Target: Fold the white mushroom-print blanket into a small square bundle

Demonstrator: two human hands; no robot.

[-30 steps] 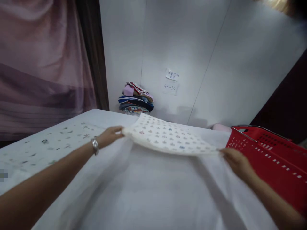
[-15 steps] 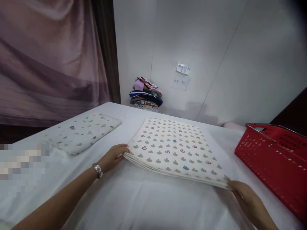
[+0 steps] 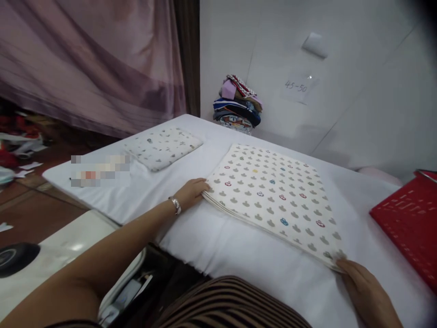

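A folded white cloth (image 3: 269, 196) printed with grey shapes and a few coloured ones lies on the white-covered table in front of me. Its near edge shows several layers. My left hand (image 3: 193, 193), with a silver bracelet at the wrist, pinches the near left corner. At the near right corner, my right hand (image 3: 362, 282) is closed on the edge, its fingertips partly under the fabric. The cloth looks flat between the two hands. Farther left lies a second folded cloth (image 3: 164, 148), white with small scattered prints; neither hand touches it.
A red plastic basket (image 3: 406, 218) stands on the table (image 3: 205, 248) at the right. Several folded fabrics form a stack (image 3: 238, 105) by the wall. Left of the table hangs a pink curtain (image 3: 102, 54). A white surface (image 3: 68, 246) with a black round part is at the lower left.
My view has turned left and down, so the table's near edge and my striped top now show. The cloth now lies flatter on the table, with both hands still at its near corners.
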